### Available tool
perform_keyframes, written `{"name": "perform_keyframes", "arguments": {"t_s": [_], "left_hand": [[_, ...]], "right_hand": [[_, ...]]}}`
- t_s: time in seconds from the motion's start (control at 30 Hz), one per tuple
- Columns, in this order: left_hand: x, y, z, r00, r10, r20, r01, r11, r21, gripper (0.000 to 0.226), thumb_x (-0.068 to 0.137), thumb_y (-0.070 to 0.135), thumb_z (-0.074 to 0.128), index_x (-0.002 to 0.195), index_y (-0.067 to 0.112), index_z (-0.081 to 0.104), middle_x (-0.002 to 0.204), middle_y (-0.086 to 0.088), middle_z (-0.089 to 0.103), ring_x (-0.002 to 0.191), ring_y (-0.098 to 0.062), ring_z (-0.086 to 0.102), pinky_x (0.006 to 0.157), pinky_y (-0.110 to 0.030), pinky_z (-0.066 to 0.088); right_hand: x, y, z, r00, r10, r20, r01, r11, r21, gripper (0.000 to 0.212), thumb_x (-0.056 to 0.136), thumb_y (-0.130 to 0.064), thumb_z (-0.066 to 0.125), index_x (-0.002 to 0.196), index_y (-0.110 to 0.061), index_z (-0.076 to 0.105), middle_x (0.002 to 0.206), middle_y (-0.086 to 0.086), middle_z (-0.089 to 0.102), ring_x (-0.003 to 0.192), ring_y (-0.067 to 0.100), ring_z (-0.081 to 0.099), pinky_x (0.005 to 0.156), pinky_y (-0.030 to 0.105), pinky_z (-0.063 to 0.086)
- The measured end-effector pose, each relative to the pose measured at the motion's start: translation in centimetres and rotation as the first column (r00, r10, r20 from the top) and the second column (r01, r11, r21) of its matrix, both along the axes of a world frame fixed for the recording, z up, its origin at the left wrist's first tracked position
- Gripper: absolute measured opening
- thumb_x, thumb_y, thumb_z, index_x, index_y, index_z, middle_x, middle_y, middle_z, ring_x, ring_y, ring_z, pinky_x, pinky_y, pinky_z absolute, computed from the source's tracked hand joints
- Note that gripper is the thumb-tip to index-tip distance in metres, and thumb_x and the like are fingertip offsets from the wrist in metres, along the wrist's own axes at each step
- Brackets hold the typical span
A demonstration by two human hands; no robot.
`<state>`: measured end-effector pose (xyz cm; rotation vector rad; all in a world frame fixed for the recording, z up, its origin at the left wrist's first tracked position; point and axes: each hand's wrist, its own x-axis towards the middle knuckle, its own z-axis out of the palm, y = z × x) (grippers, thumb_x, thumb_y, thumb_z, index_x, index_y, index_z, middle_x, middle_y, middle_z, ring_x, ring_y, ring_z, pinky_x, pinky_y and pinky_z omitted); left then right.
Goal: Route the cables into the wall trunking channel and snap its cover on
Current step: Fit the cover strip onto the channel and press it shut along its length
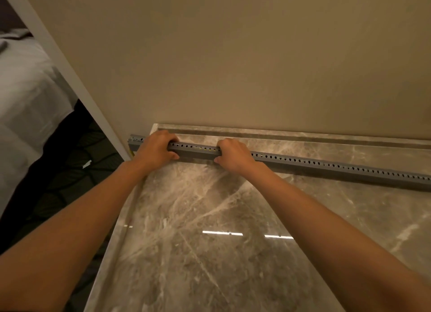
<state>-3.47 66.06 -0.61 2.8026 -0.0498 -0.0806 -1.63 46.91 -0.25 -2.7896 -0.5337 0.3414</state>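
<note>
Head view gives me both hands on the grey trunking channel (303, 165), which lies along the marble counter (210, 218) near the beige wall (233, 55). My left hand (155, 149) wraps its left end, fingers curled over the top; my right hand (233, 154) grips just beside it (thumb under, fingers closed over the perforated edge).

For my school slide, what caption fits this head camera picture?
Both hands, left hand and right hand, grip a grey perforated trunking channel on a marble floor.
</note>
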Motion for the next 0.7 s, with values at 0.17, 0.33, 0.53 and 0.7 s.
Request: {"name": "perform_keyframes", "arguments": {"t_s": [0.17, 0.33, 0.53, 0.7], "left_hand": [[0.4, 0.8, 0.2, 0.999, -0.045, 0.002, 0.045, 0.998, -0.049, 0.034, 0.079, 0.01, 0.072, 0.112, 0.006, 0.063, 0.112, -0.015, 0.063, 0.104, -0.029, 0.055, 0.09, -0.037, 0.044], [1.1, 2.8, 0.5, 0.992, -0.121, -0.022, 0.121, 0.993, 0.002, 0.037, 0.078, 0.017, 0.074, 0.112, 0.006, 0.063, 0.113, -0.015, 0.062, 0.104, -0.029, 0.055, 0.088, -0.036, 0.044], [1.7, 5.7, 0.7, 0.981, -0.19, -0.048, 0.193, 0.979, 0.071, 0.039, 0.079, 0.028, 0.072, 0.11, 0.006, 0.063, 0.112, -0.015, 0.06, 0.102, -0.029, 0.055, 0.084, -0.035, 0.044], [2.2, 7.6, 0.8, 0.946, -0.292, -0.142, 0.313, 0.935, 0.163, 0.037, 0.085, 0.022, 0.064, 0.118, 0.007, 0.055, 0.119, -0.014, 0.054, 0.106, -0.028, 0.053, 0.086, -0.035, 0.045]], "right_hand": [[-0.2, 2.3, 0.1, 1.0, 0.01, -0.005, -0.01, 1.0, 0.027, 0.02, 0.09, -0.012, 0.054, 0.105, 0.001, 0.059, 0.111, 0.019, 0.063, 0.101, 0.036, 0.059, 0.081, 0.039, 0.046], [-0.2, 5.3, -0.2, 1.0, -0.009, 0.001, 0.009, 0.999, 0.035, 0.022, 0.089, -0.014, 0.055, 0.107, -0.001, 0.058, 0.115, 0.019, 0.062, 0.105, 0.037, 0.058, 0.084, 0.04, 0.046], [-0.1, 9.3, -0.5, 1.0, -0.014, 0.016, 0.014, 1.0, 0.022, 0.025, 0.088, -0.016, 0.056, 0.109, -0.003, 0.056, 0.114, 0.018, 0.063, 0.105, 0.036, 0.057, 0.084, 0.04, 0.045], [0.1, 11.2, -0.6, 0.999, -0.052, 0.012, 0.052, 0.999, 0.004, 0.029, 0.085, -0.017, 0.061, 0.11, -0.004, 0.058, 0.115, 0.017, 0.063, 0.106, 0.034, 0.058, 0.084, 0.038, 0.045]]}}
